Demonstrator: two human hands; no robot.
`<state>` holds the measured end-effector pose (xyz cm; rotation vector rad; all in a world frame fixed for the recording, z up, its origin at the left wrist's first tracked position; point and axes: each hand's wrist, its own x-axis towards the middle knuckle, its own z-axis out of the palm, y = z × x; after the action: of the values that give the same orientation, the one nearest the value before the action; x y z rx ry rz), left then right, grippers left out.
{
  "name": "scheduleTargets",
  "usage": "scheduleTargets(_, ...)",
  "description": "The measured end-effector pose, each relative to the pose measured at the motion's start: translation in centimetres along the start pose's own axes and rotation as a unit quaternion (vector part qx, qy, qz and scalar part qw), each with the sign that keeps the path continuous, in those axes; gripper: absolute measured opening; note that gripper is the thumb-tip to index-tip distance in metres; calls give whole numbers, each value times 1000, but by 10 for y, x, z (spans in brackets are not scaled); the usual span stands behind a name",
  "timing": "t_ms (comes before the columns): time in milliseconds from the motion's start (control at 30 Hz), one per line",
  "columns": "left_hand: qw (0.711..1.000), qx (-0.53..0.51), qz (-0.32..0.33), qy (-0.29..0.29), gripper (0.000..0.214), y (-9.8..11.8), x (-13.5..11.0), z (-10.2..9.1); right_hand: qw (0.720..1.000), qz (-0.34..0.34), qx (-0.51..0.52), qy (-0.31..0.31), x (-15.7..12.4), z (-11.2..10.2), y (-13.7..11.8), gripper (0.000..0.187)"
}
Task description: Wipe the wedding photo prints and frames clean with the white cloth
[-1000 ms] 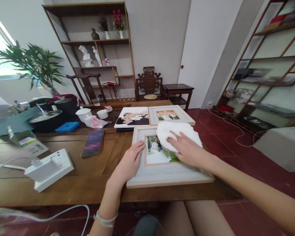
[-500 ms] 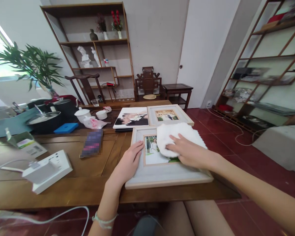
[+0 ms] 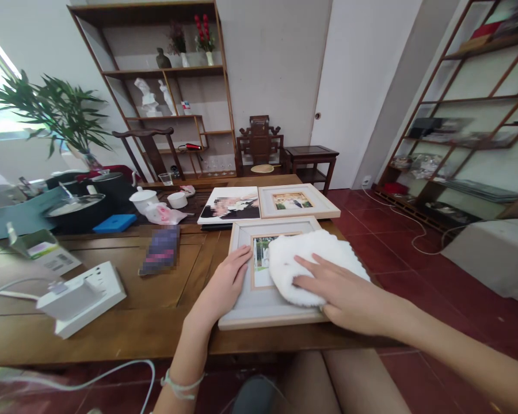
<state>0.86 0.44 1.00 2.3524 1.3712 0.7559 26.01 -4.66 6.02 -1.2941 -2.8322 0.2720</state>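
Observation:
A light wooden picture frame (image 3: 265, 323) lies flat at the table's front edge, its photo (image 3: 259, 261) partly covered. Over its right half spreads a fluffy white cloth (image 3: 297, 267). My right hand (image 3: 343, 296) presses on this cloth, fingers bent into the pile and the thumb side low near the frame's front. Along the frame's left border rests my left hand (image 3: 225, 282), its fingers stretched out and close together, touching the rim. The frame's right side is hidden by cloth and hand.
Behind lie a second framed photo (image 3: 328, 208) and a photo panel (image 3: 205, 214). To the left are a power strip (image 3: 86, 305), a pixelated dark item (image 3: 160, 250), a blue box (image 3: 114, 223) and a white teapot (image 3: 143, 198). A cable (image 3: 90, 382) hangs off the front edge.
My right hand has slid the cloth toward me, from the frame's upper part to its lower right. The cloth's near edge now covers more of the photo and border. My left hand stays put.

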Motion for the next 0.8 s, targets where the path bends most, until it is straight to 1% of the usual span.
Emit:
scheduleTargets(67, 1000, -3, -2, 1, 42, 0, 0, 0, 998, 1, -31, 47, 19, 6, 19, 66)
scheduleTargets(167, 1000, -8, -2, 2, 42, 0, -1, 0, 991, 20, -72, 109, 47, 10, 48, 65)
scheduleTargets(233, 1000, -10, 1, 4, 42, -1, 0, 0, 987, 31, -98, 126, 61, 9, 61, 65)
scheduleTargets(300, 1000, -11, 3, 5, 43, -1, 0, 0, 985, 26, -115, 126, 67, 8, 64, 65)
scheduleTargets(400, 1000, -11, 4, 6, 43, -1, 0, 0, 988, 1, -108, 106, 61, 8, 53, 63)
scheduleTargets(500, 1000, -7, 2, 6, 42, -1, 1, 0, 995, -16, -69, 64, 39, 5, 32, 62)
scheduleTargets(633, 1000, -6, 7, 8, 41, 0, 0, 0, 999, -29, 1, -25, 3, -11, 0, 63)
scheduleTargets(700, 1000, -7, 9, 12, 41, 0, 0, 1, 997, -29, 36, -61, -10, -22, -15, 60)
scheduleTargets(800, 1000, -9, 12, 14, 40, 0, 1, 1, 991, -50, 92, -84, -21, -30, -36, 56)
